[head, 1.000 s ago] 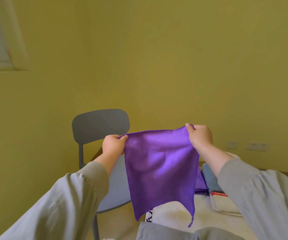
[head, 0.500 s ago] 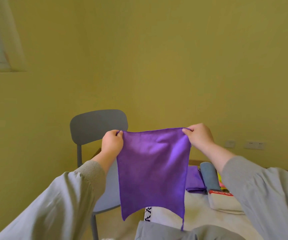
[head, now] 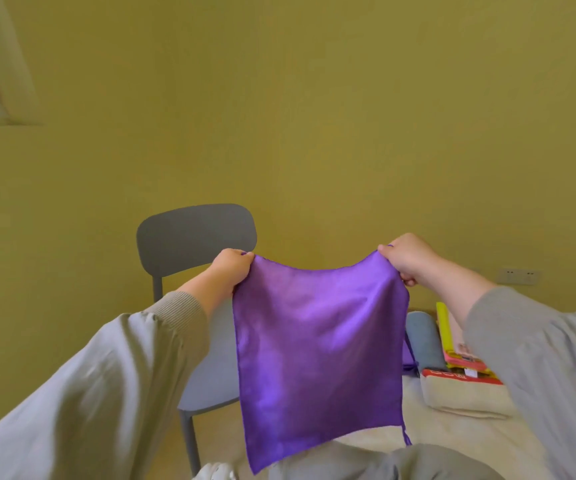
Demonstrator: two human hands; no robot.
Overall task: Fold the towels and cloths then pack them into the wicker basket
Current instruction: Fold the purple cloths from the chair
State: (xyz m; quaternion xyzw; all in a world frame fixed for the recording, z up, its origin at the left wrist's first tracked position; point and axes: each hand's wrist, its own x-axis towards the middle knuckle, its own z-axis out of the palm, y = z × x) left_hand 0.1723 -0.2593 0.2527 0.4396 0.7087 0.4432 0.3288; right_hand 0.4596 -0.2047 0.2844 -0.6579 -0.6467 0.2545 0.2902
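A purple cloth [head: 317, 348] hangs in the air in front of me, spread flat between both hands. My left hand [head: 229, 271] pinches its top left corner, and my right hand [head: 406, 259] pinches its top right corner. The cloth's top edge sags a little between them. Behind it on a beige surface [head: 452, 434] lie a folded grey-blue cloth [head: 423, 341], a sliver of another purple cloth [head: 408, 358] and a folded cream towel [head: 463, 396]. No wicker basket is in view.
A grey chair [head: 193, 237] stands to the left against the yellow-green wall. Yellow, pink and red packets [head: 459, 358] lie on the cream towel. A wall socket [head: 518, 276] is at the right. A grey garment [head: 383, 462] lies at the bottom.
Both hands have moved farther apart and slightly up, pulling the purple cloth wider; it now hangs flatter and broader than a second ago.
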